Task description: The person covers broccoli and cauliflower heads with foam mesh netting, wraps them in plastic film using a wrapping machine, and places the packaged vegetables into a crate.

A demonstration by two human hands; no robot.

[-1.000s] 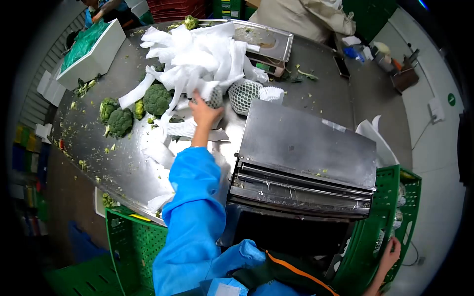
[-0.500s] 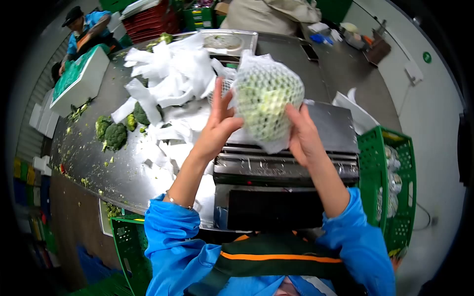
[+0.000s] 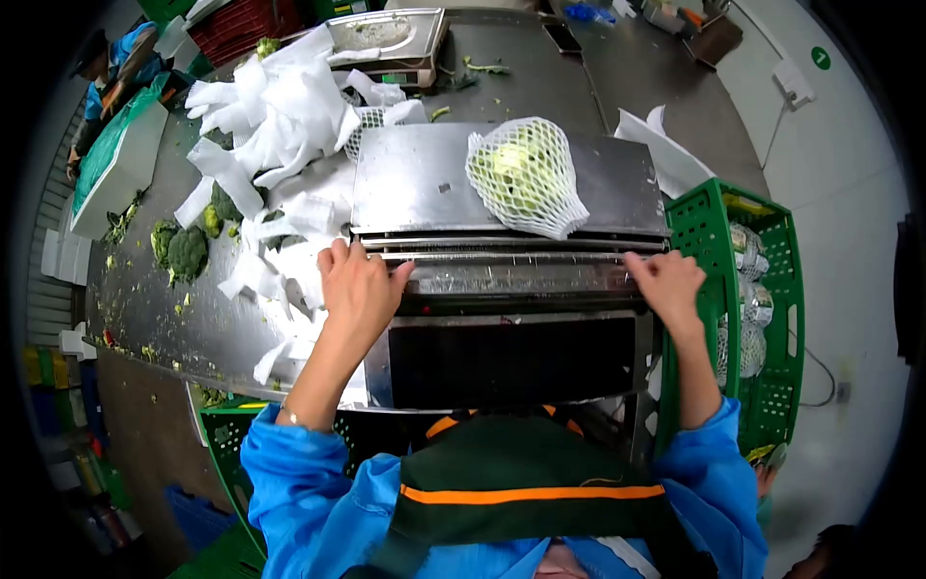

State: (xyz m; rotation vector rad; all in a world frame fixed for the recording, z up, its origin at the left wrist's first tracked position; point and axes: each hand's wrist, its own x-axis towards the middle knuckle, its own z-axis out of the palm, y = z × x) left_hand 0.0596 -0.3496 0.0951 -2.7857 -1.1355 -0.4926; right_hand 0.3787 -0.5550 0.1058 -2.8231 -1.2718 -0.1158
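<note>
A pale green vegetable head in a white foam net point(image 3: 521, 174) lies on the flat metal top point(image 3: 415, 183) of a wrapping machine, touched by neither hand. Along the machine's front runs a shiny roll of clear plastic film point(image 3: 521, 278). At its left end my left hand point(image 3: 359, 289) is closed, thumb and fingers pinching the film's edge. My right hand point(image 3: 670, 285) pinches in the same way at the right end. The film between thumb and fingers is hard to make out. Below the roll sits a dark flat plate point(image 3: 511, 362).
White foam nets point(image 3: 280, 106) are heaped on the left, with broccoli point(image 3: 186, 253) beside them. A scale point(image 3: 386, 43) stands behind. On the right, a green crate point(image 3: 687, 227) holds several wrapped heads. Another person point(image 3: 121, 68) is at the far left; a phone point(image 3: 562, 39) lies at the back.
The netted head has left my hands and now rests on the machine's top. Both hands have moved down and apart to the ends of the film roll. The view has tilted downward.
</note>
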